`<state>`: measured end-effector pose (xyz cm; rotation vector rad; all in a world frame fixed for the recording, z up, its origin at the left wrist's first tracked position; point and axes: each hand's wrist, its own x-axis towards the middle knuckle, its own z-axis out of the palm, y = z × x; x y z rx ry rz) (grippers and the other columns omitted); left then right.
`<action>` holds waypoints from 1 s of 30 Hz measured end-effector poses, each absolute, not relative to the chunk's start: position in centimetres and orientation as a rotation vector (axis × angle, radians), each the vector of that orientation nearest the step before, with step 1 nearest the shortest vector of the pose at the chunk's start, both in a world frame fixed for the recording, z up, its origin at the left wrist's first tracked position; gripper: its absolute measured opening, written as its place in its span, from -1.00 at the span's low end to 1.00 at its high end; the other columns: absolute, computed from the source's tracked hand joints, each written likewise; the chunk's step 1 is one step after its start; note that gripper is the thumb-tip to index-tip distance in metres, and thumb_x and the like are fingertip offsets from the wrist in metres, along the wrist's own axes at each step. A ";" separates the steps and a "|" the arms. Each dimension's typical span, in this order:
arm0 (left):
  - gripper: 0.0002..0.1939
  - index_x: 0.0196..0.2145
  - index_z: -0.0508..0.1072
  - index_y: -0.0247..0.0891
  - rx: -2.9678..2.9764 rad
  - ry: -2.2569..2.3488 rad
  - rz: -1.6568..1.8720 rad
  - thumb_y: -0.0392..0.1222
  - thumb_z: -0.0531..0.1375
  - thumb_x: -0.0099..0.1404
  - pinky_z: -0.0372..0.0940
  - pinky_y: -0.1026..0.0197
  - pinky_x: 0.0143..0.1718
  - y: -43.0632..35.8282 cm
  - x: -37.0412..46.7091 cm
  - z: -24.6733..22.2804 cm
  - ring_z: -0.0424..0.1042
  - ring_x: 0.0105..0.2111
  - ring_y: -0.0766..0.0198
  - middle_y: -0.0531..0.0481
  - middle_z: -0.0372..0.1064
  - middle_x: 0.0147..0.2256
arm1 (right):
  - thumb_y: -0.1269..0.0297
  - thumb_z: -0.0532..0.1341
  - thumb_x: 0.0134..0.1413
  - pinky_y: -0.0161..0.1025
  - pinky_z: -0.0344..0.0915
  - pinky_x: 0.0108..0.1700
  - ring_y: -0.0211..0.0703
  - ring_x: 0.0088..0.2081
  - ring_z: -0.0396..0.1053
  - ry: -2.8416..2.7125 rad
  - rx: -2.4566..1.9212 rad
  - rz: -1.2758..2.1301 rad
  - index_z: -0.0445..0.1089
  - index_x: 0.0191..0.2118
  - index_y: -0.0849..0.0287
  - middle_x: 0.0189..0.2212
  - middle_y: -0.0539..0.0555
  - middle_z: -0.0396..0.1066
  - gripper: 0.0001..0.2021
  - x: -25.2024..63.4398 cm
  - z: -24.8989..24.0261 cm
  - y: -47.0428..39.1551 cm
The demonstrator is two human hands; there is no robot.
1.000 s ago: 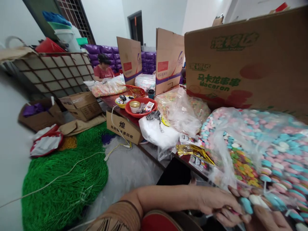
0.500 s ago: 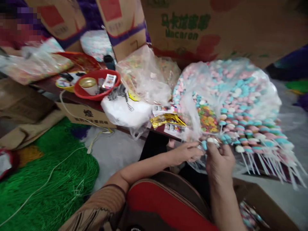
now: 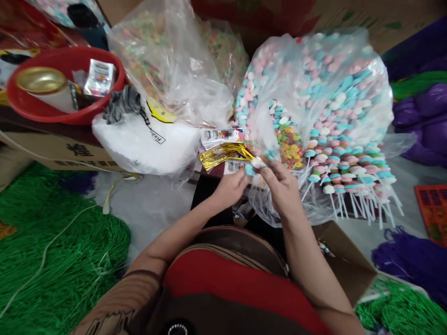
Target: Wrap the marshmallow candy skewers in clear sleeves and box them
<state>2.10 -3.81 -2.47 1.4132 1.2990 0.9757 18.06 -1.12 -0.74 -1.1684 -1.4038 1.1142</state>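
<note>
Both bare hands meet over the near edge of the dark red table [image 3: 215, 169], in front of the wearer's red-and-brown clothing [image 3: 223, 272]. Between them: a short row of blue and white candies [image 3: 257, 163], running slantwise from the left fingertips up to the right ones. Right hand [image 3: 284, 188] grasps the row, thumb on the near side, fingers curled around the far end. Left hand [image 3: 228, 188] bent inward, its fingertips against the lower blue piece; too blurred there, cannot tell whether they pinch it or merely touch. Just beyond the left hand, a bundle of gold ties [image 3: 225, 156] lies across small printed packets [image 3: 220, 136]. Beyond the right hand, bright ring-shaped gummies [image 3: 290, 146] sit at the mouth of a large clear bag of pink, blue and white candies [image 3: 349, 86]. To the right, a cluster of finished-looking skewers [image 3: 352, 174], white sticks pointing toward the wearer. Left along the table: white plastic bag [image 3: 150, 146] with a yellow figure, then a red basin [image 3: 70, 117] containing a gold-topped tub [image 3: 42, 81]. Floor, left: heap of green strands [image 3: 70, 265]. Open cardboard box [image 3: 349, 260] beside the right forearm; purple strands [image 3: 412, 263] farther right.
</note>
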 end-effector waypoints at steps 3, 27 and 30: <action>-0.72 -0.33 0.34 -0.23 0.853 1.141 1.172 0.03 0.17 0.41 0.05 0.41 -0.62 -2.9 0.6 -1.9 0.05 -0.63 0.48 0.18 0.18 -0.52 | 0.00 0.18 0.30 -0.04 0.47 -0.04 -0.01 -0.13 0.56 -1.738 -1.297 0.934 0.56 0.01 0.07 -0.15 0.11 0.64 -0.64 18.0 -0.6 1.9; -0.64 -0.41 0.37 -0.29 0.366 0.935 1.340 0.03 0.36 0.28 -0.06 0.46 -0.74 -1.8 -0.9 -1.7 0.03 -0.76 0.56 0.25 0.13 -0.68 | 0.34 0.09 0.20 -0.16 0.24 -0.23 0.01 -0.28 0.45 -2.122 -1.791 0.415 0.50 -0.23 0.19 -0.29 0.21 0.59 -0.79 14.7 -2.3 6.9; -0.65 -0.41 0.38 -0.29 0.375 0.937 1.340 0.01 0.37 0.28 -0.07 0.46 -0.74 -1.6 -0.7 -1.6 0.02 -0.76 0.56 0.25 0.12 -0.69 | 0.32 0.11 0.18 -0.21 0.26 -0.25 -0.08 -0.36 0.43 -1.979 -1.700 0.539 0.44 -0.29 0.16 -0.39 0.10 0.55 -0.84 15.2 -2.3 6.9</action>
